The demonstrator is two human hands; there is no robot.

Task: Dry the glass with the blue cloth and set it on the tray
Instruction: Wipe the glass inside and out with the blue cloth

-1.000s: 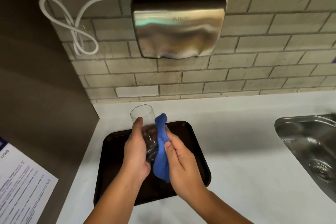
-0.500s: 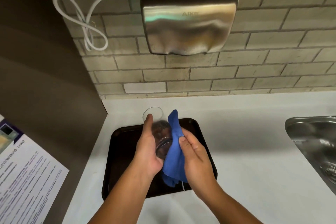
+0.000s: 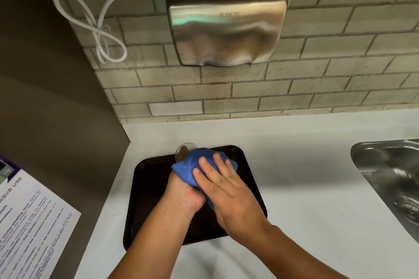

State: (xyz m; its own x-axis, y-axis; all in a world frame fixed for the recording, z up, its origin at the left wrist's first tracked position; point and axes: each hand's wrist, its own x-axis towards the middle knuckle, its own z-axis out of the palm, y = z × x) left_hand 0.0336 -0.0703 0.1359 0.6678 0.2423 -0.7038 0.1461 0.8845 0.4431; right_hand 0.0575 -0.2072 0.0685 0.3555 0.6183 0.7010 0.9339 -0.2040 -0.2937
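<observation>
My left hand (image 3: 184,195) grips the clear glass (image 3: 184,150) from below, above the dark tray (image 3: 145,192) on the white counter. Only the glass's rim shows at the far end; the rest is hidden under the blue cloth (image 3: 188,169). My right hand (image 3: 223,184) lies flat over the cloth with fingers spread, pressing it around the glass from the top and right side. The glass is held off the tray, tilted with its mouth pointing away from me.
A steel hand dryer (image 3: 226,27) with a looped white cable (image 3: 102,36) hangs on the brick wall. A steel sink (image 3: 394,179) sits at the right. A dark panel with a printed notice (image 3: 29,219) stands at the left. White counter (image 3: 306,199) lies between tray and sink.
The cloth has moved from the glass's right side to cover most of it. My right hand has slid up over the top of the glass. The view has shifted left.
</observation>
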